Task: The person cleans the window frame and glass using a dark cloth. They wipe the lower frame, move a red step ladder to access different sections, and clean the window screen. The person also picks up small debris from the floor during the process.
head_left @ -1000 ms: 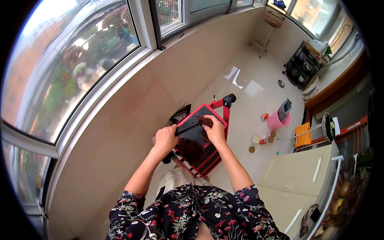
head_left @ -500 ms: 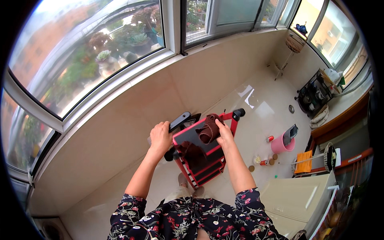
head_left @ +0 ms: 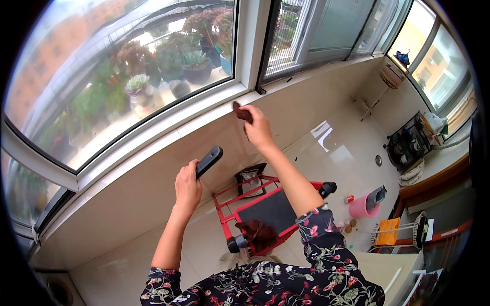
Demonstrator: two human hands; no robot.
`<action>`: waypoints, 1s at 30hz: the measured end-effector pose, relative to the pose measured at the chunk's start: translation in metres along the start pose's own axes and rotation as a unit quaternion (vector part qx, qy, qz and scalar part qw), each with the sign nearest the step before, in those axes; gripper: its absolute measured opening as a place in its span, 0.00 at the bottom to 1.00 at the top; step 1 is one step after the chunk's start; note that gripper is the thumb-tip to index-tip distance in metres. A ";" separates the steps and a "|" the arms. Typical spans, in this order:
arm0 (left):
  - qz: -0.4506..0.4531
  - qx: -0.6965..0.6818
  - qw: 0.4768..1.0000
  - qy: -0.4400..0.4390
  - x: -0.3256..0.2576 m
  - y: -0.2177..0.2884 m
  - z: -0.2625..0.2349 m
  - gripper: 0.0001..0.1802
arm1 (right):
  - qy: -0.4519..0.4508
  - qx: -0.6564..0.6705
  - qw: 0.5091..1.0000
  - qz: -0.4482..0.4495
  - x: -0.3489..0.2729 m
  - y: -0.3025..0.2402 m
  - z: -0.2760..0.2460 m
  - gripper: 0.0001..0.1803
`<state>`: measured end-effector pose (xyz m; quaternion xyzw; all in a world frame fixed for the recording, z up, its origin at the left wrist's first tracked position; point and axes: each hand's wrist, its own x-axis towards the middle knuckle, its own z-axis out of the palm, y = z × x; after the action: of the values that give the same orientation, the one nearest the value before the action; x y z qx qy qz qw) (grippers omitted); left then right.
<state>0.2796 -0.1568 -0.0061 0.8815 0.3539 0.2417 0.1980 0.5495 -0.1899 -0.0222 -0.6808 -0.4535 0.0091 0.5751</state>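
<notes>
1. Enclosed balcony, glossy tiled floor: white-framed window (head_left: 250, 46) over on the left, potted succulent (head_left: 195, 66) behind the glass, cream wall (head_left: 127, 214) underneath.
2. Next along, the left hand (head_left: 189, 186) has its fingers wrapped around a flat black bar (head_left: 211, 159), held up in front of the wall. Only one hand's on it, so I reckon a loosened grip could drop it, or a careless swing could knock the wall. Looks-wise: dark, slim, rounded at the top. The lower end's hidden, so can't tell what's there.
3. Then the brown cloth (head_left: 242, 113), up near the sill, bunched in the right hand (head_left: 259, 130), thumb and fingers pinching it. Can't tell if it's touching anything. A loose pinch could let it slip. It's dark, soft-looking, crumpled, with a small end poking out.
4. Below them, a red-framed step ladder (head_left: 273, 209) with a second cloth (head_left: 258, 235) slumped across its near edge. A bump might slide that off, imo. Same dark brown, all wrinkles.
5. Far right: pink bucket (head_left: 359, 208) on the floor.
</notes>
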 end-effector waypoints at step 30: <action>0.075 0.143 0.980 0.118 0.161 0.083 0.144 0.36 | -0.076 -0.271 0.925 -0.256 0.113 0.138 -0.087 0.18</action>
<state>0.5069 -0.1221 -0.0330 0.8902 0.3385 0.3047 0.0079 0.7463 -0.1769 -0.0444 -0.6690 -0.6395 -0.2103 0.3152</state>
